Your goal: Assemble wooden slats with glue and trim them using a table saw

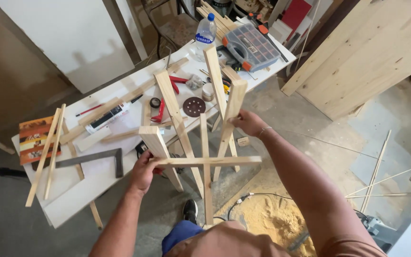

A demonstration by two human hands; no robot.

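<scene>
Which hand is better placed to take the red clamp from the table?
Probably the left hand: it grips the wooden frame on the side nearer the red clamp. The right hand is farther away.

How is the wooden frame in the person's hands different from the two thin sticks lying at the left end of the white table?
The wooden frame is several slats joined together, with a thin cross of strips; the two thin sticks are loose, single pieces. The frame is held up in the air by the left hand and right hand; the sticks lie flat on the table, untouched. The frame's slats look thicker. Both are pale bare wood.
</scene>
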